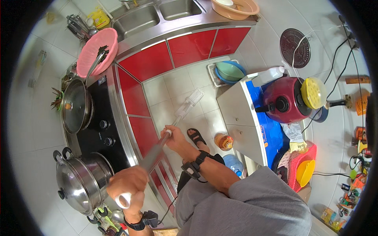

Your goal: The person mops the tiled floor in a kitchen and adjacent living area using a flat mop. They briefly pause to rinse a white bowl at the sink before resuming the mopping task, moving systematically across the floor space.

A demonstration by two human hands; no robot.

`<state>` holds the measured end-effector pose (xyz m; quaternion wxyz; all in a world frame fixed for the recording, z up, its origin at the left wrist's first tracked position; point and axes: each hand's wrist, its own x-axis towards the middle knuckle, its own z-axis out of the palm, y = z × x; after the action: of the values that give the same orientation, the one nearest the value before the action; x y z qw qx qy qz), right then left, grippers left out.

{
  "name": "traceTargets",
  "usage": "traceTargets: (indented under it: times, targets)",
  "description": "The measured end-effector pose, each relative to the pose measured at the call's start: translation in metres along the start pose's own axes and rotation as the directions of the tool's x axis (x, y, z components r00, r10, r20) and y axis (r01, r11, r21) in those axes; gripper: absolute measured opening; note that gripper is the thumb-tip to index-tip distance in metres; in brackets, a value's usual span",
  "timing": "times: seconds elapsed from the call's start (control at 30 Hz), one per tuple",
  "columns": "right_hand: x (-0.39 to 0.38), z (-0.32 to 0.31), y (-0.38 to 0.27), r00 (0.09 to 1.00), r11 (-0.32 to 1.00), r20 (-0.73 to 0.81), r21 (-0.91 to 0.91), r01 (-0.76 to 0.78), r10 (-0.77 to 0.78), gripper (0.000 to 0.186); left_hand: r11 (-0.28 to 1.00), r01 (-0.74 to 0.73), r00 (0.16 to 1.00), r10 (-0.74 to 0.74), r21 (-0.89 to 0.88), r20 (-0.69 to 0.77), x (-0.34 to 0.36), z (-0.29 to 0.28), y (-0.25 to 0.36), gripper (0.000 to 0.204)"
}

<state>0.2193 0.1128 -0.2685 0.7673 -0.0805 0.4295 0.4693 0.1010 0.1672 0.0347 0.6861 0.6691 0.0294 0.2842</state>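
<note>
A mop with a grey handle and a pale, partly see-through head [190,103] slants down to the tiled floor. My left hand [128,184] is wrapped round the top of its handle, with the white end cap showing past the fist. Lower down the pole, my right hand [176,138] is closed round it by a white collar. The mop head rests on the light tiles [161,100] in front of the red cabinets [147,61]. My left hand and the upper handle are slightly blurred.
On the left counter stand a lidded pan [75,106], a steel steamer pot [80,179] and a pink basin [112,39]. A white cabinet [236,104] bears a red cooker [281,98]. An orange-brown bottle [223,142], a water jug [233,163] and stacked basins [231,71] stand on the floor.
</note>
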Motion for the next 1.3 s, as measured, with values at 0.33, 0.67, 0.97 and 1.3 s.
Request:
traceTargets:
  times: [0.33, 0.67, 0.97, 1.3]
  targets:
    - [-0.012, 0.035, 0.0, 0.998, 1.0, -0.06, 0.01, 0.028, -0.027, 0.016, 0.96, -0.026, 0.994, 0.056, 0.279, -0.098, -0.023, 0.012, 0.033, 0.025]
    - [0.111, 0.112, -0.131, 0.991, 0.998, 0.117, 0.003, 0.058, -0.058, 0.023, 0.969, -0.102, 0.975, 0.142, 0.225, -0.169, 0.086, 0.063, -0.088, 0.04]
    - [0.165, 0.124, -0.205, 0.937, 0.891, -0.011, -0.313, 0.329, -0.35, 0.013, 0.93, 0.083, 0.995, -0.057, 0.357, -0.082, 0.112, 0.062, -0.155, 0.018]
    - [0.111, 0.074, -0.123, 0.969, 0.926, -0.004, -0.297, 0.234, -0.246, 0.017, 0.974, -0.045, 0.997, 0.058, 0.221, -0.052, 0.073, 0.053, -0.092, 0.032]
